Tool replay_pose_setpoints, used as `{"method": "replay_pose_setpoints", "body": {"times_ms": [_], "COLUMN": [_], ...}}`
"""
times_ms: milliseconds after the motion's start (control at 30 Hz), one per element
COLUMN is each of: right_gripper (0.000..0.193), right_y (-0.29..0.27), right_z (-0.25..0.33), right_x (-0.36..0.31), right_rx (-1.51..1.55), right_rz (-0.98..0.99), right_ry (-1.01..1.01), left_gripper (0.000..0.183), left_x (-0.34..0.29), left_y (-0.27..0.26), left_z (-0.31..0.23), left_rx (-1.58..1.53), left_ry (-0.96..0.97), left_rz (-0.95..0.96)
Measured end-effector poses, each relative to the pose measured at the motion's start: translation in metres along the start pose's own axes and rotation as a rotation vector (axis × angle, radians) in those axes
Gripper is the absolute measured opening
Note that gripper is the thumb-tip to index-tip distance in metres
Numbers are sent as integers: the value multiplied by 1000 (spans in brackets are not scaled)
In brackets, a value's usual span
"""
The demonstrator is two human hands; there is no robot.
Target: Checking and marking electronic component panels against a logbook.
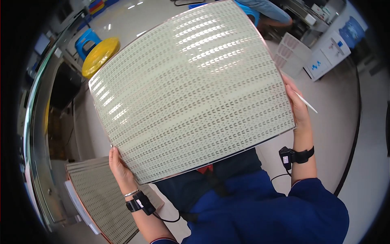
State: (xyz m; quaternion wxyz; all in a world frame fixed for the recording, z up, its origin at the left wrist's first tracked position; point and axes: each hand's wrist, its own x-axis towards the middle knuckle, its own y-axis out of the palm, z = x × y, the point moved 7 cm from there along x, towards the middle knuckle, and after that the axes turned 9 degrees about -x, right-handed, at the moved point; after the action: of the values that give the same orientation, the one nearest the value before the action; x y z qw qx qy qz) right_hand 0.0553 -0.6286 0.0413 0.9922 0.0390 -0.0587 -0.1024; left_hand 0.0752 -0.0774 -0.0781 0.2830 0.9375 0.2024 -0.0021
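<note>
A large, thin, pale grey-green panel (pixel 195 97) with rows of small dark marks and a coppery edge is held up tilted in front of me. Bright light glints off its upper part. My left hand (pixel 119 164) grips its lower left edge, the fingers partly hidden by the sheet. At the right edge, my right hand (pixel 297 105) is closed on the panel as well. A slim white pointed stick (pixel 306 103), like a pen, pokes out from that same hand. Below my left forearm stands a stack of similar panels (pixel 101 195).
Glass-edged equipment (pixel 38 122) runs along the left. Beyond the panel are a blue stool (pixel 86 40) and a yellow-covered round seat (pixel 101 55). A water dispenser (pixel 329 57) stands at the far right, near a leaning sheet (pixel 290 53). Another person's leg (pixel 270 10) shows at the top.
</note>
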Motion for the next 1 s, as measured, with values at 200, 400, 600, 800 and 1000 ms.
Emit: {"method": "replay_pose_setpoints", "body": {"times_ms": [200, 400, 600, 800, 1000], "right_gripper": [42, 41, 35, 17, 15], "right_y": [0, 0, -6, -31, -21], "right_z": [1, 3, -7, -23, -10], "right_x": [-5, -7, -10, -12, -10], "right_rx": [83, 127, 95, -292, -91], "right_rz": [-17, -47, -26, -133, -238], "right_ry": [43, 88, 96, 164, 70], "left_gripper": [17, 22, 29, 31, 27], "left_x": [17, 33, 28, 15, 1], "left_y": [8, 9, 12, 10, 22], "left_z": [20, 32, 23, 15, 1], "left_rx": [77, 87, 121, 72, 71], "left_ry": [-52, -88, -52, 18, 56], "left_rz": [-16, -22, -45, -1, 3]}}
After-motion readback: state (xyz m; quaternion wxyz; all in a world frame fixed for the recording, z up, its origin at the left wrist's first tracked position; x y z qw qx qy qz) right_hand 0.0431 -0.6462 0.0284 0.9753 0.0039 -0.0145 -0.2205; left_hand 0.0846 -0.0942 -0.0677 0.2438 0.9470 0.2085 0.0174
